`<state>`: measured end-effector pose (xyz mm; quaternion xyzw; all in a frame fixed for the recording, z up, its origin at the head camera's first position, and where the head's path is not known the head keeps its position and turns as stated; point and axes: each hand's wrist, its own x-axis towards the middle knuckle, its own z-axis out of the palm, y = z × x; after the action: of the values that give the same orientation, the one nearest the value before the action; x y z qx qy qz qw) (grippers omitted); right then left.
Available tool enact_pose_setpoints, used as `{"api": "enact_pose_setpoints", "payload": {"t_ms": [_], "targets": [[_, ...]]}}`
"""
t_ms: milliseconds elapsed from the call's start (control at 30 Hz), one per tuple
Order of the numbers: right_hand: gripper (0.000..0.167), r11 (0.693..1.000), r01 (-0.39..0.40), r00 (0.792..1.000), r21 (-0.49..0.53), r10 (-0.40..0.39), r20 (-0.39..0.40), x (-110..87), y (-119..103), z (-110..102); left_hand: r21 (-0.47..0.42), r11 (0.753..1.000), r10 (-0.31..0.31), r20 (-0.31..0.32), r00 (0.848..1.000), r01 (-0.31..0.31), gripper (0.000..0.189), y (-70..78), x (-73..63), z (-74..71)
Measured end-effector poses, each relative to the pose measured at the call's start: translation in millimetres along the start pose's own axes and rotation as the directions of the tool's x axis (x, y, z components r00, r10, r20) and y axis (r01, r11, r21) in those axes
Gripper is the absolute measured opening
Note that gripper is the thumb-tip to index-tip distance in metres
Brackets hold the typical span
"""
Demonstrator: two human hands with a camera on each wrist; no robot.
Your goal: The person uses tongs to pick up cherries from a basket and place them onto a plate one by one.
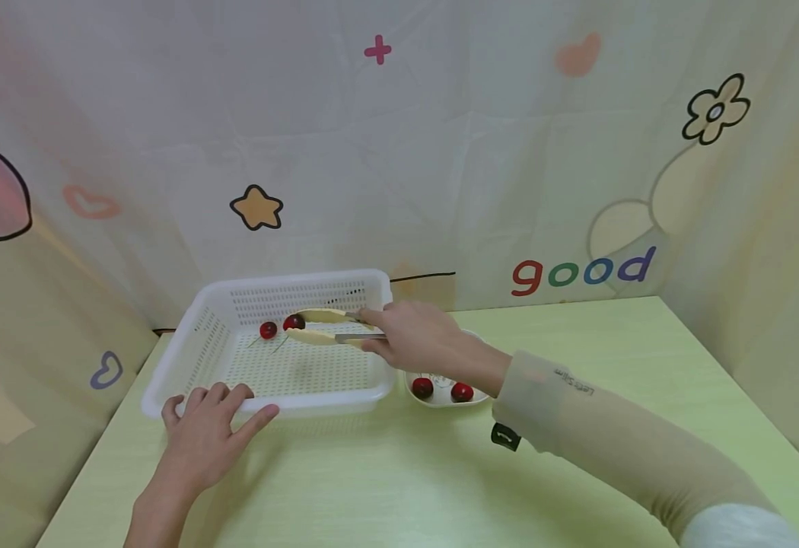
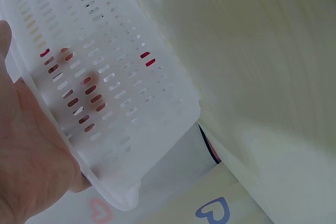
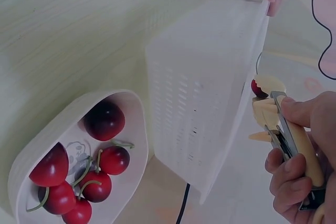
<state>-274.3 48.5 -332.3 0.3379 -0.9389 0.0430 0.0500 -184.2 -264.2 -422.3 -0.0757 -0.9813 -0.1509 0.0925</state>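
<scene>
On the left of the table stands a white perforated plastic basket (image 1: 348,401). My left hand (image 1: 208,430) grips its near rim, fingers over the edge and thumb along the outside. With my right hand (image 1: 423,339) I hold food tongs (image 1: 313,337) with cream-coloured tips, reaching over the basket. Their tips are at a dark red cherry (image 1: 294,323), one on either side in the head view. Another cherry (image 1: 268,330) lies just left of it, stem toward me. The right wrist view also shows the tongs (image 3: 296,140) with a cherry (image 3: 257,88) beside the tips.
Right of the basket sits a small white bowl (image 3: 140,156) with several stemmed cherries (image 3: 114,160) in it, partly under my right forearm in the head view. A patterned curtain (image 1: 440,152) hangs behind the pale green table (image 1: 399,487).
</scene>
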Motion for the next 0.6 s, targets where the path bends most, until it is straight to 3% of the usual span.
{"api": "enact_pose_setpoints", "payload": {"t_ms": [600], "targets": [[0.049,0.998,0.011,0.999,0.055,-0.009,-0.039,-24.7,14.3,-1.1,-0.005,1.000,0.000,-0.003,1.000,0.000,0.057,-0.1,-0.3,0.1]]}}
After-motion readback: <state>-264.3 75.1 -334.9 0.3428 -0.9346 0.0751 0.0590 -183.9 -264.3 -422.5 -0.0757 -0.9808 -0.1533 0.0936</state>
